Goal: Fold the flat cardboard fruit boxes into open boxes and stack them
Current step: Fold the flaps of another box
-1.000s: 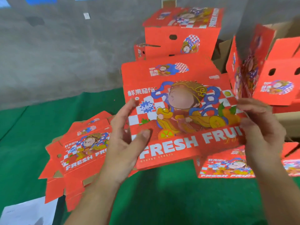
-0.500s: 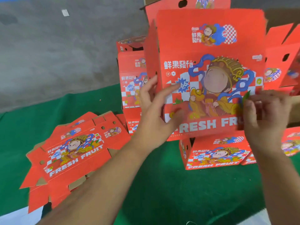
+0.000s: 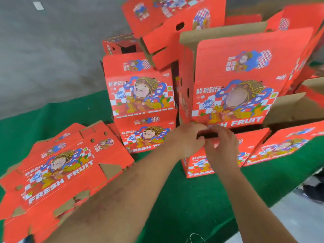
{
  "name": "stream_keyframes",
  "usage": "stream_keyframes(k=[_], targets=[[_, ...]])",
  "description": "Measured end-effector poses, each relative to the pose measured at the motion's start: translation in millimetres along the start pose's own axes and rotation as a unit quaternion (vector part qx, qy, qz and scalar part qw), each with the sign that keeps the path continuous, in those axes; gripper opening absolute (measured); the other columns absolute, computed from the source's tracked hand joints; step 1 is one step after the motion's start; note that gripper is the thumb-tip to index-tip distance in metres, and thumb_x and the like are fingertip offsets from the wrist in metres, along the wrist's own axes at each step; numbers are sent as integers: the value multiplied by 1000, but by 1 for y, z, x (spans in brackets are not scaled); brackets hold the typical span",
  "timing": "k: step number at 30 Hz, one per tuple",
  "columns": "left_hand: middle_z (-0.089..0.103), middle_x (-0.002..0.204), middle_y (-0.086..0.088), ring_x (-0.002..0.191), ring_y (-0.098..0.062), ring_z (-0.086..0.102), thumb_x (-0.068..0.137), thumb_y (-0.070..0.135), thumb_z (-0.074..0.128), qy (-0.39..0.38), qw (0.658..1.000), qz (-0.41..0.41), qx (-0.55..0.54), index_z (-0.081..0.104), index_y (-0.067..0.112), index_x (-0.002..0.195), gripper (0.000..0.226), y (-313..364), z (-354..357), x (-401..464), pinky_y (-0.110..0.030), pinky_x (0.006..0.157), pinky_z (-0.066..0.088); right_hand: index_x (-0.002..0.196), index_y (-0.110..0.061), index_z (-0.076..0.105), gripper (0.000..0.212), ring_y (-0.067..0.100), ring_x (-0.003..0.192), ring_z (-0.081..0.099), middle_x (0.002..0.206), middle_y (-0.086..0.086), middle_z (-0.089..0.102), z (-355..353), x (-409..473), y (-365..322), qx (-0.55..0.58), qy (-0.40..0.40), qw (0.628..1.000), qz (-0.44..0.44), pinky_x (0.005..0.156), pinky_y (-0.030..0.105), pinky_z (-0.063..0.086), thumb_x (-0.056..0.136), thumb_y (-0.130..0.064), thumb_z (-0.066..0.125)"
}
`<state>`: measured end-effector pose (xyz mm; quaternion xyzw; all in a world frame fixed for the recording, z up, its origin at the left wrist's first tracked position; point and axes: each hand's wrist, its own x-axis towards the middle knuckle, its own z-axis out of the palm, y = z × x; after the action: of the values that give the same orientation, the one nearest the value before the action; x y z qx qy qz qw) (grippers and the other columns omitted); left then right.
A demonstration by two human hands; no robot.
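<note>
A red cardboard fruit box point(image 3: 235, 81), partly opened, stands upright in front of me with its printed "FRESH FRUIT" face toward me. Both hands meet at its lower front edge. My left hand point(image 3: 188, 137) and my right hand point(image 3: 221, 142) have their fingers curled over a flap at the bottom of this box. A pile of flat unfolded boxes point(image 3: 59, 171) lies on the green mat at the left. Folded boxes point(image 3: 140, 88) stand stacked behind and to the left of my hands.
More folded red boxes point(image 3: 175, 20) are piled high at the back and at the right point(image 3: 284, 146). One low box point(image 3: 198, 165) sits just under my hands. The green mat point(image 3: 184, 199) covers the floor; grey concrete point(image 3: 43, 50) lies beyond it.
The box has swung upright and moved away from me toward the stack. Both hands slid from its side edges down to the lower edge and came together there.
</note>
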<state>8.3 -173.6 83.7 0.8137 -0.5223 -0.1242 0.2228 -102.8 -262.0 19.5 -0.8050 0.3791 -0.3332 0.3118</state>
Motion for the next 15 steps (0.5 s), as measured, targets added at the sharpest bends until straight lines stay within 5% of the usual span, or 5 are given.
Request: stream_keyframes(k=[2,5,9,12,15], targets=[[71,124,8,110,-12,66,99,21,55,71,986,-32,-146,68,29,130,34,-5,17,-8,-29,95,52,115,-17,70,29,28,118,53,121,3,64,6,-13,-4,42,44,997,-36,103,42,36,88,-23,59],[75,98,10,86,6,66,100,8,55,122,930,-84,-337,73,14,116,25,-13,35,-23,-12,80,49,108,-18,68,31,16,108,50,108,-14,58,14,-26,-11,101,61,989,-87,98,33,35,87,-32,49],[78,101,-8,89,-13,71,102,9,50,173,834,-187,-490,75,18,109,27,-18,48,-42,-29,87,55,105,-28,64,23,10,106,50,105,-22,57,33,-36,-25,138,13,988,-68,95,27,39,89,-17,52],[79,101,3,97,-11,74,100,13,50,198,799,-238,-515,77,25,104,29,-33,50,-57,-26,85,56,105,-22,70,33,14,108,58,107,-7,65,55,-41,-38,129,-96,983,-84,96,35,46,84,-4,52],[79,96,3,91,-5,73,98,15,52,213,781,-250,-532,76,26,96,26,-56,48,-77,-18,75,53,110,-24,71,44,5,111,56,113,-7,60,78,-56,-50,154,-142,974,-90,99,28,47,83,4,52]])
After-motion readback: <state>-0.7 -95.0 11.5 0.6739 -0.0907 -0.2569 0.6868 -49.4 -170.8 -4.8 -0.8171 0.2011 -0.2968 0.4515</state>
